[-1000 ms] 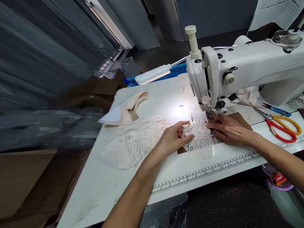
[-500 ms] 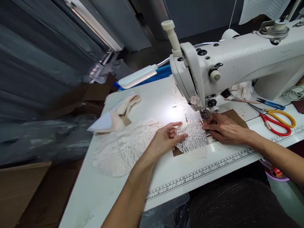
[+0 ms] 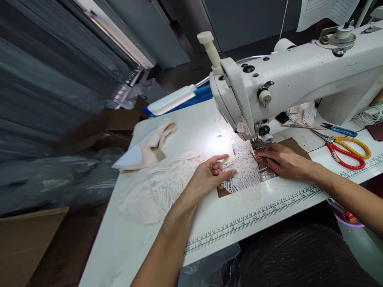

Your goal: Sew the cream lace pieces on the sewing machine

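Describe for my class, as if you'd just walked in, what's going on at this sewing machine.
A person is working bare-handed at a white sewing machine. The left hand, thumb and forefinger spread, is at the left side of a white, fringed lace piece. The right hand is at its right, fingertips close to the presser foot. More white lace lies to the left; metal scissors with red and yellow handles lie to the right.
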{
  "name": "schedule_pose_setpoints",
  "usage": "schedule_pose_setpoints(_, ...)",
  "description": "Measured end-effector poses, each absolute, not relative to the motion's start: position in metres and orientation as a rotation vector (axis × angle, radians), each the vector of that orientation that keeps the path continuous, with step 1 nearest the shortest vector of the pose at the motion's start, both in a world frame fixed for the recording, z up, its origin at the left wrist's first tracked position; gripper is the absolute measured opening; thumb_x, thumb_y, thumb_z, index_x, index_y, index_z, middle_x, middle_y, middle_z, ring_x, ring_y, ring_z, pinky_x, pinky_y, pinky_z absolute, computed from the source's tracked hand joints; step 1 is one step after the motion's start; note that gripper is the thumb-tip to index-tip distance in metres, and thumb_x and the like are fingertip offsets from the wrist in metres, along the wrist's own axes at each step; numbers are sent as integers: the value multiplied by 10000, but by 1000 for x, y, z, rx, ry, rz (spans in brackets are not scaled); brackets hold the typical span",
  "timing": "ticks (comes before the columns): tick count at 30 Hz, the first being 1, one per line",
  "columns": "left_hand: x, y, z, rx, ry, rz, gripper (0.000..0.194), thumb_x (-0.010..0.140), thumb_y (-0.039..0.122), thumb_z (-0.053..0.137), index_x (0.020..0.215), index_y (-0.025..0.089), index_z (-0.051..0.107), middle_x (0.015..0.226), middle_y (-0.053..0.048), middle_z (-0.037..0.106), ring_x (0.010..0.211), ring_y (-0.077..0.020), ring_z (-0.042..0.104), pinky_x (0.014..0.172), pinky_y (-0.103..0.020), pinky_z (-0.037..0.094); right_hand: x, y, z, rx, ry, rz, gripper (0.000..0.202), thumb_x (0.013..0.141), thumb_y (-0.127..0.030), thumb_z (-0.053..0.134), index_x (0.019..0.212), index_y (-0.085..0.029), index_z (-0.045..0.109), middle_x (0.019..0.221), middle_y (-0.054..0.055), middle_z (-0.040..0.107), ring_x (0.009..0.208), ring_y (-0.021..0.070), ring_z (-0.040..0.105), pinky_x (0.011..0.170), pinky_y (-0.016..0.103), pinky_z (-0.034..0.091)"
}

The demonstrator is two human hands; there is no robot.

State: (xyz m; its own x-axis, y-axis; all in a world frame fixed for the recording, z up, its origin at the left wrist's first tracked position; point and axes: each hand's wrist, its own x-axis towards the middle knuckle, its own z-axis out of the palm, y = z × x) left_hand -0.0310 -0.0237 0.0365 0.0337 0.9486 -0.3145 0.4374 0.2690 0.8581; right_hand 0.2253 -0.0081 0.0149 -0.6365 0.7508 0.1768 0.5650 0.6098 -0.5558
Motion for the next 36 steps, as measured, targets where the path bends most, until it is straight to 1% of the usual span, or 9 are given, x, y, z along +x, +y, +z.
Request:
schedule_pose_setpoints(5, -34, -25, 32, 1387, 1540, 700, 715, 569, 453, 848, 1172, 139, 626, 636, 92, 450, 514, -68, 437, 508, -228, 388, 225, -8, 10, -1037, -2421, 624, 407, 936, -160, 396, 1255, -153, 647, 1087, 132, 634, 1035, 239, 596, 954, 408, 507)
schedule_pose_setpoints(9, -35, -25, 30, 1394, 1542, 678, 726, 598, 451, 834, 1215, 138, 613, 672, 84, 473, 530, -72, 462, 540, -240, 397, 225, -8, 8, -1037, -2412, 610, 411, 951, -173, 399, 1284, -140, 637, 1071, 138, 626, 975, 225, 606, 922, 403, 523)
schedule_pose_setpoints(11, -36, -25, 29, 1405, 1545, 676, 708, 615, 442, 830, 1218, 143, 612, 693, 76, 492, 535, -74, 477, 545, -244, 400, 226, -8, 7, -1019, -2409, 606, 412, 957, -176, 394, 1288, -137, 636, 1073, 140, 625, 979, 225, 607, 919, 400, 526)
schedule_pose_setpoints(16, -37, -25, 24, 1444, 1547, 688, 658, 644, 422, 813, 1213, 155, 619, 728, 58, 524, 549, -86, 513, 547, -253, 414, 229, -10, 9, -897, -2468, 547, 388, 922, -148, 456, 1235, -198, 680, 1121, 116, 623, 1053, 223, 589, 950, 418, 515)
schedule_pose_setpoints(21, -37, -26, 24, 1466, 1580, 671, 630, 674, 416, 784, 1228, 166, 617, 747, 44, 544, 579, -102, 526, 572, -270, 427, 229, -11, 13, -822, -2637, 497, 393, 900, -138, 504, 1210, -267, 707, 1174, 100, 604, 1142, 248, 543, 995, 479, 455)
schedule_pose_setpoints(26, -39, -28, 25, 1508, 1600, 639, 627, 706, 436, 756, 1256, 177, 604, 735, 41, 546, 600, -123, 540, 583, -284, 432, 228, -13, 16, -887, -2670, 504, 405, 910, -139, 492, 1236, -267, 696, 1179, 116, 589, 1154, 271, 526, 972, 504, 447)
schedule_pose_setpoints(33, -40, -29, 21, 1549, 1634, 609, 673, 724, 513, 735, 1291, 182, 587, 722, 38, 545, 591, -135, 545, 558, -284, 418, 227, -14, 18, -916, -2653, 558, 409, 901, -137, 510, 1243, -266, 692, 1193, 127, 578, 1137, 270, 524, 935, 466, 455)
schedule_pose_setpoints(36, -39, -30, 22, 1582, 1648, 608, 628, 769, 512, 692, 1289, 176, 589, 721, 30, 561, 597, -139, 552, 551, -281, 422, 226, -14, 19, -922, -2658, 542, 406, 895, -138, 515, 1234, -267, 697, 1190, 126, 581, 1132, 273, 523, 932, 467, 452)
